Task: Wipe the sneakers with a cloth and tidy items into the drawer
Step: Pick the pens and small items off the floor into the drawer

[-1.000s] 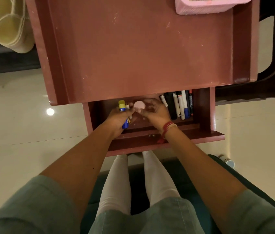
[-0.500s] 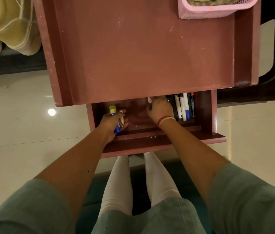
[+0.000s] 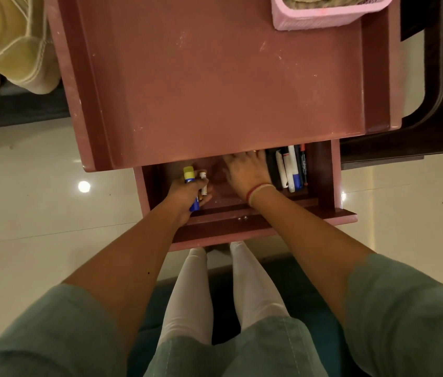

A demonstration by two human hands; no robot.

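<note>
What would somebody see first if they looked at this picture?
The open drawer under the reddish table draws the eye, with both arms reaching in. The left hand grips a blue glue stick with a yellow cap, while the right hand is spread flat beside a row of markers at the drawer's right.

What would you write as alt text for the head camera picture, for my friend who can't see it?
A person's left hand holds a blue glue stick with a yellow cap inside an open reddish-brown wooden drawer, while the right hand reaches in flat beside a row of marker pens.
</note>
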